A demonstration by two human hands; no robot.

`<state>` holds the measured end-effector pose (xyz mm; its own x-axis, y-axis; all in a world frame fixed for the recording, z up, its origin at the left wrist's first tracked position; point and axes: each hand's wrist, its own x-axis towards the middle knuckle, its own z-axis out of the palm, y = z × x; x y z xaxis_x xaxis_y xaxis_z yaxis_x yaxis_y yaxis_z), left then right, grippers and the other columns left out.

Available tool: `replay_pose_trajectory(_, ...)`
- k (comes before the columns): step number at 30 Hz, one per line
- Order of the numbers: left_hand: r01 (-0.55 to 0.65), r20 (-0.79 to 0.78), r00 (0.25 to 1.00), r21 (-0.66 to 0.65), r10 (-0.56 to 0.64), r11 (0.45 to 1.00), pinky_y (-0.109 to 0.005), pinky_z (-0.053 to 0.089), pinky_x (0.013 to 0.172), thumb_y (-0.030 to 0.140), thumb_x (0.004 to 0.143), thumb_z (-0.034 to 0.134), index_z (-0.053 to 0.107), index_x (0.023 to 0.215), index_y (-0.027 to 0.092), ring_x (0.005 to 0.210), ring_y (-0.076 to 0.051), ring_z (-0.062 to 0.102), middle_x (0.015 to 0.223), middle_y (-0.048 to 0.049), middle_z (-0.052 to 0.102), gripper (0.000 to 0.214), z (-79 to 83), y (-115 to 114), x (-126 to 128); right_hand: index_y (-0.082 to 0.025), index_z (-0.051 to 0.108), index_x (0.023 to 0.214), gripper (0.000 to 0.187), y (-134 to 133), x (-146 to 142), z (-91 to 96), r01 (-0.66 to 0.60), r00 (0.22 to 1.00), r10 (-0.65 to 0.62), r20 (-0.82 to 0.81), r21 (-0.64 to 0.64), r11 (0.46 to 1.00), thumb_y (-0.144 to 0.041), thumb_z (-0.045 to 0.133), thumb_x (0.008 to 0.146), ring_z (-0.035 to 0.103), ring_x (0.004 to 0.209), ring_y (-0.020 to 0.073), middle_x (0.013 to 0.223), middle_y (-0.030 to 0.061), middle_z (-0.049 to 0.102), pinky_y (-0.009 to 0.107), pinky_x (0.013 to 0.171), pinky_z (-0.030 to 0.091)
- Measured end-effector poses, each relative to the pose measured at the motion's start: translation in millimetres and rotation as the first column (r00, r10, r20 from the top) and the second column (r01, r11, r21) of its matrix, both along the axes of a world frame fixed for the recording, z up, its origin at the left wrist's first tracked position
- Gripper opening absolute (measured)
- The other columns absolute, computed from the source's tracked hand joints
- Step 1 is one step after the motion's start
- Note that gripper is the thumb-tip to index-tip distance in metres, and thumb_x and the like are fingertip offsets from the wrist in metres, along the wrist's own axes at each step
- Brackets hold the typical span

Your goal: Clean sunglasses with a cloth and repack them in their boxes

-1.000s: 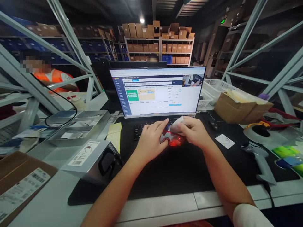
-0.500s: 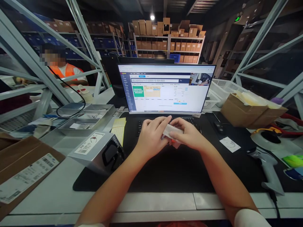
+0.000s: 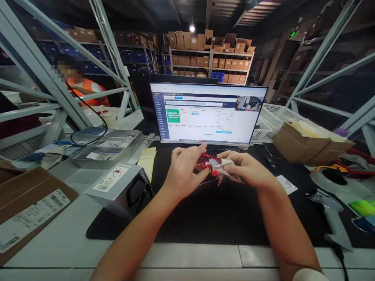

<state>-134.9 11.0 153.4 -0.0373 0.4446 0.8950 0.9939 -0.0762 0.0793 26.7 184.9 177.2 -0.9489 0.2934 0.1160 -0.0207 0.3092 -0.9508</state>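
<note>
Above the black desk mat (image 3: 205, 218), both hands meet in front of the monitor. My left hand (image 3: 183, 169) grips a shiny red item (image 3: 204, 161) between thumb and fingers; its exact kind is partly hidden by the fingers. Whitish, crumpled wrapping (image 3: 225, 163) extends from the red item to the right. My right hand (image 3: 249, 168) pinches that wrapping. Left of my left forearm stands a grey box (image 3: 117, 187) printed with "Wakening" and a black goggle-like picture. Yellow label sheets (image 3: 146, 160) lie behind this box.
Behind my hands stands a lit monitor (image 3: 202, 128). A barcode scanner (image 3: 334, 218), tape roll (image 3: 331, 171) and cardboard box (image 3: 310, 142) are on the right. At left are metal trays (image 3: 129, 150) and a labelled brown parcel (image 3: 35, 203). A person in an orange vest (image 3: 90, 88) sits beyond the frame.
The whitish wrapping has shifted right with my right hand, and more of the red item shows between the hands. My hands are farther apart.
</note>
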Motion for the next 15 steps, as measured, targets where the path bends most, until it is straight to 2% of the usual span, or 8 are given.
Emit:
replay_pose_trajectory(3, 0.003, -0.030, 1.000, 0.021, -0.002, 1.000, -0.041, 0.043, 0.088, 0.017, 0.085, 0.070, 0.060, 0.118, 0.019, 0.099, -0.023, 0.071, 0.111, -0.0092, 0.074, 0.034, 2.1, -2.0, 2.3, -0.020, 0.068, 0.116, 0.039, 4.2, 2.3, 1.7, -0.052, 0.997, 0.057, 0.055, -0.079, 0.996, -0.043, 0.072, 0.085, 0.052, 0.052, 0.0098, 0.087, 0.0050, 0.072, 0.022, 0.044, 0.035)
replay_pose_trajectory(5, -0.011, -0.072, 0.997, 0.048, 0.015, 0.999, -0.041, 0.043, 0.088, 0.015, 0.085, 0.070, 0.062, 0.112, 0.018, 0.100, -0.023, 0.071, 0.111, -0.0097, 0.075, 0.028, 1.4, -1.5, 6.7, -0.020, 0.067, 0.115, 0.037, -3.4, -0.1, 0.6, -0.038, 0.998, 0.041, 0.037, -0.057, 0.998, -0.043, 0.070, 0.087, 0.053, 0.054, 0.0115, 0.078, 0.0028, 0.070, 0.023, 0.046, 0.036)
replay_pose_trajectory(7, -0.023, -0.105, 0.994, 0.036, 0.026, 0.999, -0.041, 0.043, 0.088, 0.014, 0.085, 0.069, 0.061, 0.117, 0.017, 0.102, -0.024, 0.070, 0.111, -0.0106, 0.075, 0.033, -0.8, 0.1, 12.1, -0.021, 0.069, 0.106, 0.026, -16.9, -4.8, -1.8, 0.018, 0.999, -0.016, -0.029, 0.041, 0.999, -0.039, 0.070, 0.087, 0.061, 0.067, 0.0156, 0.085, 0.0039, 0.070, 0.025, 0.054, 0.045)
replay_pose_trajectory(9, -0.015, -0.128, 0.992, -0.004, 0.014, 1.000, -0.041, 0.042, 0.089, 0.012, 0.086, 0.066, 0.058, 0.123, 0.015, 0.104, -0.024, 0.070, 0.111, -0.0111, 0.074, 0.038, -3.3, 1.9, 17.1, -0.023, 0.071, 0.095, 0.016, -29.9, -9.4, -4.5, 0.121, 0.988, -0.102, -0.114, 0.169, 0.978, -0.035, 0.070, 0.086, 0.066, 0.084, 0.0200, 0.101, 0.0057, 0.070, 0.029, 0.065, 0.052)
replay_pose_trajectory(11, 0.006, -0.126, 0.992, -0.047, -0.012, 0.999, -0.040, 0.041, 0.090, 0.013, 0.087, 0.065, 0.055, 0.126, 0.015, 0.105, -0.024, 0.069, 0.111, -0.0108, 0.074, 0.040, -4.6, 2.9, 19.2, -0.023, 0.071, 0.090, 0.012, -34.8, -11.0, -6.1, 0.184, 0.978, -0.155, -0.137, 0.225, 0.957, -0.035, 0.068, 0.086, 0.067, 0.085, 0.0210, 0.111, 0.0065, 0.068, 0.031, 0.066, 0.055)
replay_pose_trajectory(13, 0.016, -0.094, 0.995, -0.064, -0.022, 0.998, -0.040, 0.041, 0.091, 0.014, 0.088, 0.064, 0.054, 0.128, 0.016, 0.106, -0.023, 0.069, 0.112, -0.0099, 0.074, 0.041, -3.5, 2.4, 17.6, -0.022, 0.071, 0.091, 0.015, -27.4, -8.5, -5.9, 0.143, 0.988, -0.125, -0.094, 0.224, 0.964, -0.037, 0.067, 0.088, 0.068, 0.079, 0.0202, 0.114, 0.0074, 0.067, 0.032, 0.063, 0.055)
replay_pose_trajectory(15, 0.017, -0.040, 0.999, -0.067, -0.020, 0.998, -0.039, 0.041, 0.092, 0.015, 0.088, 0.066, 0.053, 0.128, 0.017, 0.105, -0.022, 0.070, 0.112, -0.0089, 0.074, 0.042, -0.6, 0.3, 13.4, -0.022, 0.072, 0.094, 0.018, -11.1, -3.8, -4.6, 0.051, 0.997, -0.036, -0.069, 0.245, 0.968, -0.038, 0.069, 0.087, 0.069, 0.088, 0.0219, 0.118, 0.0081, 0.067, 0.034, 0.073, 0.057)
